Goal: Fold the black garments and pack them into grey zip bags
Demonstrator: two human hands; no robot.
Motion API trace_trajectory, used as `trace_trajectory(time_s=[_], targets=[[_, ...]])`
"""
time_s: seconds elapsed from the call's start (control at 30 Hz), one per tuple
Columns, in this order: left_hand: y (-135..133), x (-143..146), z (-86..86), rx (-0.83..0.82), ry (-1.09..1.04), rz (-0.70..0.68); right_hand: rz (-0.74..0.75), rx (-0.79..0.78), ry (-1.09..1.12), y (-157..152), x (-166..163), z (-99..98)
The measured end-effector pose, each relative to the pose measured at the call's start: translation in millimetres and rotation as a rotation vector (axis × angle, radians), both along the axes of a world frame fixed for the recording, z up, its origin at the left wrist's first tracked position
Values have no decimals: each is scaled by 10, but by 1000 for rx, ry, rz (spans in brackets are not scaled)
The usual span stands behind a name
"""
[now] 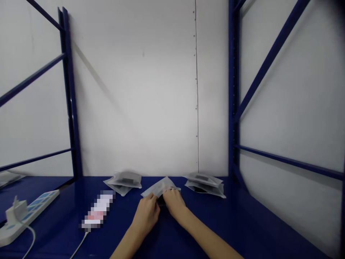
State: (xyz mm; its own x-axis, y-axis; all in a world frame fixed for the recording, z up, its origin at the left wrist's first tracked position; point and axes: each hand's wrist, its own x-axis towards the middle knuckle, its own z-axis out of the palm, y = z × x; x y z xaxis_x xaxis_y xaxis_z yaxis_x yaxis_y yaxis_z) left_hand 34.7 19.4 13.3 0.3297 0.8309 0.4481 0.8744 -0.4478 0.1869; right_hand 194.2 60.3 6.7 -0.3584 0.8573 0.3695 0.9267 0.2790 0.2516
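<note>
A frosted translucent plastic bag point(159, 186) lies in the middle of the blue shelf, with something dark showing at its near side. My left hand point(147, 209) is closed on the bag's near left edge, fingers curled. At the near right part of the same bag is my right hand point(174, 202), its fingers bent over the plastic and closed on it. The fingertips of both hands are partly hidden. What the bag contains cannot be made out.
Similar bags with dark contents lie in a left pile point(124, 182) and a right pile point(206, 184). A pixelated phone point(98, 210) with a white cable point(79, 244) rests at left, near a power strip point(40, 208) holding a charger point(16, 212). Blue rack posts point(234, 90) flank the shelf point(242, 223).
</note>
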Motion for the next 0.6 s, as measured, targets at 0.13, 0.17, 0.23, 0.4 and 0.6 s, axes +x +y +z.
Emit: trace_trajectory(time_s=[0.13,0.17,0.23,0.4,0.6], targets=[[17,-2,101,40,28,89,31,33,4,38,-129,-44],[56,3,144,46,44,89,63,48,-2,41,-134,-56],[170,42,248,31,76,79,168,74,-20,55,-120,-80],[550,269,502,-73,95,-10,387,73,-79,111,-60,-121],[788,432,567,-153,80,-214,433,-57,-91,103,-21,-113]])
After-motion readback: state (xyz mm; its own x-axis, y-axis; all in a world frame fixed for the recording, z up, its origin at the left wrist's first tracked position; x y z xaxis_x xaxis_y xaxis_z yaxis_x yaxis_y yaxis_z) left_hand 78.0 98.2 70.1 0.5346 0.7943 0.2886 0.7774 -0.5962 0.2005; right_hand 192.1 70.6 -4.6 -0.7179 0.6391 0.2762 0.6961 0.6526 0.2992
